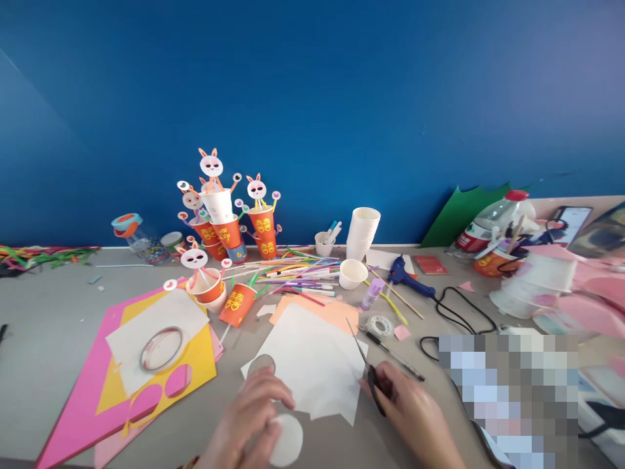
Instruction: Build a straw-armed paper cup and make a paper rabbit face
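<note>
Several 囍-printed cups [264,225] left of scissors [374,384]

1. Your single camera sits on your head, looking forward and down over the table [43,365] from its near side.
2. It faces the table's far edge, where the blue wall [312,98] fills the upper half of your view.
3. Your left hand [247,417] and right hand [413,409] lie low, close to the lens; the wall stands farthest.

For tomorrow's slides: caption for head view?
Left hand with white disc, right hand with scissors; bunny-faced cups stand behind.
</note>
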### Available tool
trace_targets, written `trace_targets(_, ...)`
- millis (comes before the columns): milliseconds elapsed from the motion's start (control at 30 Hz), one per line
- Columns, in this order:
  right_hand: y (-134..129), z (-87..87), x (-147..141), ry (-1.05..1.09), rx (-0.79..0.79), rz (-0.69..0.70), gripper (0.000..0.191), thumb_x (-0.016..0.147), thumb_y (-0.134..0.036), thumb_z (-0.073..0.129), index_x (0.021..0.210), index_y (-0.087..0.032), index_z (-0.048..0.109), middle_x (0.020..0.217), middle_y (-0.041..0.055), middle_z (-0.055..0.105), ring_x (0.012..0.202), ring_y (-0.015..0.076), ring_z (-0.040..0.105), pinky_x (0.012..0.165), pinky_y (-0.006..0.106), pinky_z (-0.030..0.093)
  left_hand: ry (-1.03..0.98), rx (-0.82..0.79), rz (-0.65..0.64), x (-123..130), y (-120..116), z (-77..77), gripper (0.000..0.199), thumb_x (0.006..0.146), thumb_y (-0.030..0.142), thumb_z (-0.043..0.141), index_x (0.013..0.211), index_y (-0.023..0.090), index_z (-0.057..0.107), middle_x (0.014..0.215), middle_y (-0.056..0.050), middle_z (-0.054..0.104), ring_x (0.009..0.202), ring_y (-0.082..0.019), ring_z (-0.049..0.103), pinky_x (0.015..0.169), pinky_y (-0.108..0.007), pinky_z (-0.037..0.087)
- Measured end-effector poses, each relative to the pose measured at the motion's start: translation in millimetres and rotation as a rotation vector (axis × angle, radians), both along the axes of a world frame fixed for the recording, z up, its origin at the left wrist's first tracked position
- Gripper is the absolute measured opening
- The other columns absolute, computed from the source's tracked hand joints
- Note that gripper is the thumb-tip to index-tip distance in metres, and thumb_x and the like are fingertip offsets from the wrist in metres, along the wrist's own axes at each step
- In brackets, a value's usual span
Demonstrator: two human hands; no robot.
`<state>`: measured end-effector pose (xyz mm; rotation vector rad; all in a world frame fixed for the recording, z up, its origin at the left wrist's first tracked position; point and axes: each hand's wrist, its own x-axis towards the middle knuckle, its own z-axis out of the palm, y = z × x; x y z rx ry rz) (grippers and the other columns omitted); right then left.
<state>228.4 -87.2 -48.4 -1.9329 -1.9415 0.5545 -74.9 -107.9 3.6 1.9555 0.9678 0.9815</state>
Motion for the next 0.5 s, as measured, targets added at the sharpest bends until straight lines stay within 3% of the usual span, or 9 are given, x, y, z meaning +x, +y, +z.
trace_targets(33, 0, -0.7, 0, -0.002, 0.009, 0.004, 0.033, 0.089, -0.053, 0.045, 0.070, -0.026, 0.039, 0.060, -0.0004, 0.060, 0.054, 0.0214, 0.059, 0.050, 0.029, 0.040, 0.110, 0.066, -0.094, 2, 3, 3.1, 0.022, 0.093, 0.025, 0.047, 0.085, 0.025, 0.067, 0.109, -0.007, 0.073, 0.108, -0.025, 0.064, 0.118, -0.047, 0.029)
trace_targets(100, -1, -2.7, -1, -0.009, 0.040, 0.013, 0.034, 0.089, -0.053, 0.045, 0.070, -0.026, 0.038, 0.059, -0.0006, 0.059, 0.053, 0.0211, 0.059, 0.050, 0.028, 0.040, 0.346, 0.049, -0.204, 9, 15, 9.3, 0.021, 0.093, 0.020, 0.046, 0.087, 0.023, 0.066, 0.130, -0.008, 0.066, 0.129, -0.026, 0.053, 0.123, -0.050, 0.014)
trace_targets(167, -3, -5.0, 0, -0.014, 0.083, 0.016, 0.034, 0.090, -0.053, 0.045, 0.069, -0.026, 0.038, 0.057, -0.0009, 0.059, 0.051, 0.0206, 0.058, 0.048, 0.028, 0.040, 0.459, 0.004, -0.230, 18, 33, 12.5, 0.022, 0.093, 0.018, 0.045, 0.086, 0.021, 0.065, 0.142, -0.008, 0.058, 0.141, -0.026, 0.041, 0.123, -0.054, 0.005)
trace_targets(267, -7, -8.6, 1, -0.007, 0.161, 0.016, 0.034, 0.092, -0.052, 0.045, 0.071, -0.026, 0.041, 0.057, -0.0013, 0.060, 0.048, 0.0196, 0.059, 0.046, 0.027, 0.041, 0.511, -0.046, -0.268, 28, 58, 6.2, 0.022, 0.093, 0.020, 0.046, 0.084, 0.022, 0.066, 0.150, -0.006, 0.049, 0.147, -0.027, 0.030, 0.122, -0.057, 0.002)
trace_targets(367, -11, -11.9, 2, -0.006, 0.229, 0.020, 0.031, 0.093, -0.050, 0.045, 0.073, -0.026, 0.043, 0.056, -0.0019, 0.061, 0.046, 0.0188, 0.059, 0.045, 0.026, 0.042, 0.554, -0.106, -0.269, 29, 71, -10.1, 0.024, 0.096, 0.024, 0.045, 0.084, 0.022, 0.066, 0.154, -0.004, 0.044, 0.149, -0.027, 0.026, 0.121, -0.059, 0.002)
trace_targets(500, -12, -14.9, 1, -0.038, 0.297, 0.020, 0.030, 0.094, -0.050, 0.045, 0.075, -0.026, 0.045, 0.055, -0.0020, 0.062, 0.044, 0.0183, 0.059, 0.043, 0.026, 0.042, 0.570, -0.133, -0.142, 24, 74, -29.4, 0.028, 0.099, 0.027, 0.041, 0.085, 0.021, 0.065, 0.158, -0.004, 0.037, 0.151, -0.028, 0.019, 0.120, -0.062, 0.005)
